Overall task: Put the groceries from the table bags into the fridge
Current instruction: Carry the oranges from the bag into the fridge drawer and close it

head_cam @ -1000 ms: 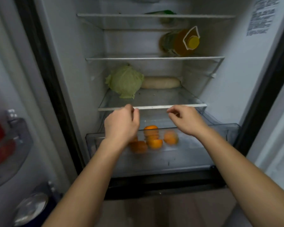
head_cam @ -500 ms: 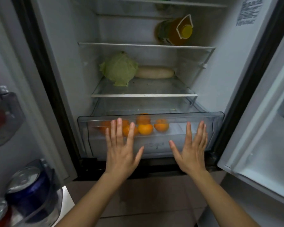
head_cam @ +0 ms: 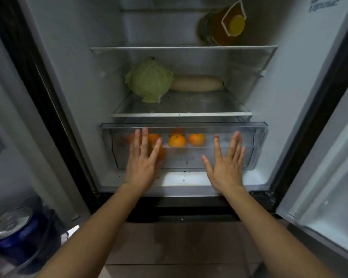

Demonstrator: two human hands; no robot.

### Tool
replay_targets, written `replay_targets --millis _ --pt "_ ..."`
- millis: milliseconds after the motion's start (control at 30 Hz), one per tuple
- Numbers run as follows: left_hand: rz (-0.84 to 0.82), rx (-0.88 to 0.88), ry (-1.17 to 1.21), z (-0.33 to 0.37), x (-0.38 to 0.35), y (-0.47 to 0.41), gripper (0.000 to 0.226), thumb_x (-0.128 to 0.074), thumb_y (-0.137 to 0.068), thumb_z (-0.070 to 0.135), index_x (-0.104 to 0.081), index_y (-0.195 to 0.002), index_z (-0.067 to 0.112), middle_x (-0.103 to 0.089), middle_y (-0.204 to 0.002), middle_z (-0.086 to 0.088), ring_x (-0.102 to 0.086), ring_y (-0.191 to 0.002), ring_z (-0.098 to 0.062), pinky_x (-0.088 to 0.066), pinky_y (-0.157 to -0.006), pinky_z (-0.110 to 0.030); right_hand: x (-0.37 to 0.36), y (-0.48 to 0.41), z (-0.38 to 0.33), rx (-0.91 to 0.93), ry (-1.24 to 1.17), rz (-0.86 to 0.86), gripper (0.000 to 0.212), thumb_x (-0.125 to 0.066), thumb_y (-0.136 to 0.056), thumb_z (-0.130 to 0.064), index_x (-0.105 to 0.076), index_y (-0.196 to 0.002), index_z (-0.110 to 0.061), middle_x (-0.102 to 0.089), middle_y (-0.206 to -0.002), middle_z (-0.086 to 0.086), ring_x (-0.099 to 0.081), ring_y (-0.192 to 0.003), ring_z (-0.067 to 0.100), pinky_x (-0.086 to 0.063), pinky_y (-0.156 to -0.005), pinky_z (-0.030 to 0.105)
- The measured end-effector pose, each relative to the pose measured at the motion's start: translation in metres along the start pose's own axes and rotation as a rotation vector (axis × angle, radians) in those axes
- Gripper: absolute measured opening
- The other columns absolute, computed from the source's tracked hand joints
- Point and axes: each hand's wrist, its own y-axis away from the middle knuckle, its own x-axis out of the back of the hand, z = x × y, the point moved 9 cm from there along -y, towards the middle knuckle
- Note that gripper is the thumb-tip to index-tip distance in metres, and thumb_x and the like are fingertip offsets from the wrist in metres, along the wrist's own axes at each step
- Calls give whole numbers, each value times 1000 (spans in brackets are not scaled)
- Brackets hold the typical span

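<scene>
The fridge stands open in front of me. Its clear bottom drawer [head_cam: 255,137] holds several oranges [head_cam: 177,141] and sits pushed in under the lowest shelf. My left hand [head_cam: 144,163] lies flat on the drawer's front at the left, fingers straight and spread. My right hand [head_cam: 226,165] presses the drawer's front at the right in the same flat way. Neither hand holds anything. On the shelf above lie a green cabbage [head_cam: 149,81] and a pale long radish [head_cam: 197,85]. A bottle of amber liquid with a yellow cap [head_cam: 223,25] lies on its side one shelf higher.
The left door's bin holds a blue can [head_cam: 14,233] with a silver top. The right door [head_cam: 325,187] swings open at the right with bare white bins. A tiled floor [head_cam: 179,247] shows below the fridge's dark lower edge.
Both hands left the drawer's top rim and went flat against its front. The drawer with the oranges slid back into the fridge. My view has drawn back and lower.
</scene>
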Motion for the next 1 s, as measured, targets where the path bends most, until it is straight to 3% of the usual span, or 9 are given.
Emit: replay_targets --millis 67,200,433,633,733,800,867,1000 --pt "-73 19 8 -3 -11 -13 68 -61 -95 34 -33 -154 16 6 -163 -26 5 -150 -46 -29 -113 -62 -10 -13 1 19 -11 -66 78 -37 -101 -57 0 -161 -26 33 -160 21 24 -150 39 5 -123 55" --pt "-424 152 65 -17 -61 -3 63 -31 -102 52 -15 -158 28 36 -157 -11 27 -147 -35 -19 -119 -59 -46 -18 8 44 0 -249 73 -27 -102 -61 5 -160 -31 34 -161 13 25 -151 35 -1 -124 54" --pt "-447 198 73 -16 -69 6 66 -24 -100 59 -20 -157 28 42 -151 -4 28 -147 -32 -12 -120 -55 -59 -18 11 52 -5 -241 76 -23 -98 -68 10 -159 -36 42 -157 7 31 -148 32 5 -123 52" --pt "-463 199 80 -19 -67 7 63 -24 -100 56 -21 -157 27 30 -161 -5 23 -149 -30 -15 -117 -56 -52 -18 9 47 -5 -280 76 -27 -99 -65 5 -160 -33 40 -158 9 26 -150 33 0 -123 51" --pt "-363 249 139 -16 -42 6 70 -15 -96 54 -39 -149 17 -9 -166 -11 -8 -153 -30 -24 -117 -55 -32 -14 5 42 -119 -234 68 -35 -102 -56 -17 -160 -25 13 -168 11 -1 -155 33 -13 -123 46" --pt "-199 258 209 -7 -12 15 66 -22 -96 49 -51 -141 11 -35 -157 -15 -30 -146 -33 -32 -113 -56 -18 -4 -3 70 -187 -191 63 -41 -102 -50 -26 -157 -22 -3 -168 9 -15 -153 30 -22 -121 44" --pt "-33 243 233 2 16 37 52 -35 -98 41 -56 -135 10 -42 -152 -17 -37 -141 -35 -35 -110 -56 -11 9 -14 103 -244 -177 60 -44 -102 -47 -31 -155 -21 -12 -167 8 -22 -151 28 -27 -119 42" --pt "71 308 227 11 56 97 50 -41 -99 41 -51 -140 14 -34 -157 -11 -29 -146 -28 -30 -115 -53 -14 32 -47 136 -414 -186 57 -47 -102 -42 -34 -153 -19 -18 -165 7 -28 -148 27 -33 -115 43"
